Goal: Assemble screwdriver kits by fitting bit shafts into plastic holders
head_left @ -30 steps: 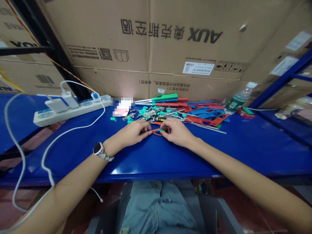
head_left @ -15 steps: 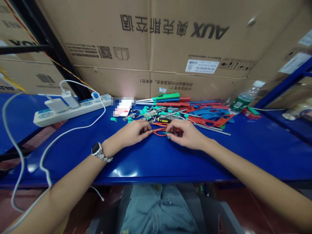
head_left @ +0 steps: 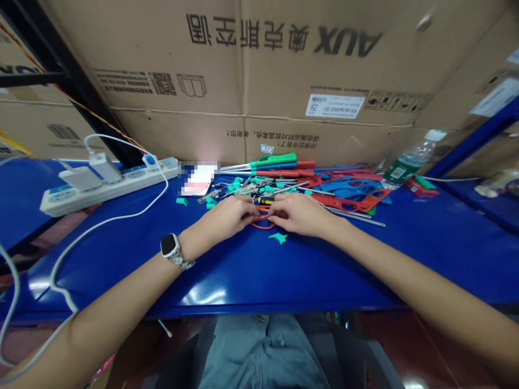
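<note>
Both hands meet over an orange plastic lighter shell (head_left: 263, 225), a looped frame lying low at the near side of the parts pile. My left hand (head_left: 233, 215) is closed, its thumb and fingers pinching the shell's left end. My right hand (head_left: 299, 214) pinches the shell from the other side, with its fingertips partly hidden. A small green trigger piece (head_left: 278, 237) lies loose on the blue table (head_left: 251, 275), just below my right hand. Behind the fingers is a yellow-and-black screwdriver handle (head_left: 265, 200), partly covered.
Metal tubes, green caps (head_left: 235, 185) and blue shells (head_left: 351, 187) are heaped behind my hands. Whole lighters (head_left: 275, 159) lie against the cardboard box (head_left: 162, 38). A bottle (head_left: 413, 159) stands right; a power strip (head_left: 60, 200) with a white cable (head_left: 109, 219) is left.
The green trigger piece has left my right fingers and now lies on the table. My right hand has shifted left and closed on the orange shell, nearer my left hand.
</note>
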`<state>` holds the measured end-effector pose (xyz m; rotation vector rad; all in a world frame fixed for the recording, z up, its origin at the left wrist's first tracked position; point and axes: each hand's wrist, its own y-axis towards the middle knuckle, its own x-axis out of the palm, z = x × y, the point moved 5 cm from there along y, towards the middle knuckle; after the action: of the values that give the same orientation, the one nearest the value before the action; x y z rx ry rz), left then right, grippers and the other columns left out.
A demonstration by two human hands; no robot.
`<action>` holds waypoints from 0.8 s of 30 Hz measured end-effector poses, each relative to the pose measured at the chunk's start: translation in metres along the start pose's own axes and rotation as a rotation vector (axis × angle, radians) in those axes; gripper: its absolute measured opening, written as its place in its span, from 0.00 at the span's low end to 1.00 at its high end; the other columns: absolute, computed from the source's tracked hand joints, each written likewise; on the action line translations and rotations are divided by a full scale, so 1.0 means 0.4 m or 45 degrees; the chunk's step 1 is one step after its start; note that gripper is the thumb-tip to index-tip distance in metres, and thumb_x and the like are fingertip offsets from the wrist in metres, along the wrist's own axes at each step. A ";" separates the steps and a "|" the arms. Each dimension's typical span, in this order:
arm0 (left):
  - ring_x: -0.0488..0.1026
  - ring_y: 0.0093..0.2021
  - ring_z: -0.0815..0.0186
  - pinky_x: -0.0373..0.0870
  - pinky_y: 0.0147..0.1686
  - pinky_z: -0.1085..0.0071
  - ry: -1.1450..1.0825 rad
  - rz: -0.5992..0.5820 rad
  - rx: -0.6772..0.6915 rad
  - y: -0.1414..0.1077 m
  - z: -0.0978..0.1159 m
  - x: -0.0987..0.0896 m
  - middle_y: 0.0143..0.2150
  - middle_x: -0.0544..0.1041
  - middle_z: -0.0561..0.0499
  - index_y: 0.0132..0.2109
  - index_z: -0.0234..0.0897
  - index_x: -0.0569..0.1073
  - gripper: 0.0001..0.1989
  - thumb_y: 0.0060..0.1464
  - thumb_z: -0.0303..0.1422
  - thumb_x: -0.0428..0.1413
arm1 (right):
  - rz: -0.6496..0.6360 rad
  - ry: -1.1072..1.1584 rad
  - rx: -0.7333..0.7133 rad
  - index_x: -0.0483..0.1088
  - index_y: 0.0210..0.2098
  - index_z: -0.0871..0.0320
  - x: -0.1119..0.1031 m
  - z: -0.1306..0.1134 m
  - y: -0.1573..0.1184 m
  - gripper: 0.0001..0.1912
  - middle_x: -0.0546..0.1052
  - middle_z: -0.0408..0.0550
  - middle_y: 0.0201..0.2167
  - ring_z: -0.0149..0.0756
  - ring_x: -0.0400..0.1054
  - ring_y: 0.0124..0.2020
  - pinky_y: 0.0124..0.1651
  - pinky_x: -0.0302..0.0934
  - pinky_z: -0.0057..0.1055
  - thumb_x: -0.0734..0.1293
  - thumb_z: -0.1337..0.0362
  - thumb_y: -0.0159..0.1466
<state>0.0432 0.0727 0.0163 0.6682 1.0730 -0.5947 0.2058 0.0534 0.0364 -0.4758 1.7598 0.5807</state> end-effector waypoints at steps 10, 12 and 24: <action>0.76 0.38 0.62 0.71 0.40 0.68 0.242 -0.076 0.132 -0.022 0.003 -0.007 0.40 0.76 0.45 0.45 0.35 0.82 0.16 0.72 0.31 0.49 | -0.214 0.077 -0.027 0.83 0.38 0.55 0.002 0.043 0.041 0.09 0.81 0.48 0.30 0.36 0.70 0.29 0.34 0.53 0.33 0.69 0.66 0.67; 0.76 0.39 0.63 0.71 0.40 0.68 0.252 -0.073 0.150 -0.025 0.003 -0.007 0.41 0.76 0.45 0.47 0.35 0.82 0.16 0.73 0.31 0.49 | -0.225 0.109 -0.048 0.83 0.40 0.54 0.003 0.043 0.050 0.08 0.82 0.48 0.31 0.36 0.71 0.30 0.34 0.53 0.33 0.69 0.64 0.67; 0.77 0.42 0.62 0.73 0.43 0.68 0.254 -0.061 0.200 -0.025 0.000 -0.006 0.43 0.78 0.45 0.48 0.35 0.82 0.16 0.74 0.33 0.48 | -0.244 0.118 -0.055 0.73 0.25 0.57 0.021 0.022 0.062 0.12 0.73 0.43 0.21 0.31 0.60 0.23 0.31 0.47 0.32 0.66 0.71 0.66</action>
<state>0.0351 0.0664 0.0166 0.8545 1.2392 -0.6686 0.1957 0.0784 0.0297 -0.7024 1.7676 0.4676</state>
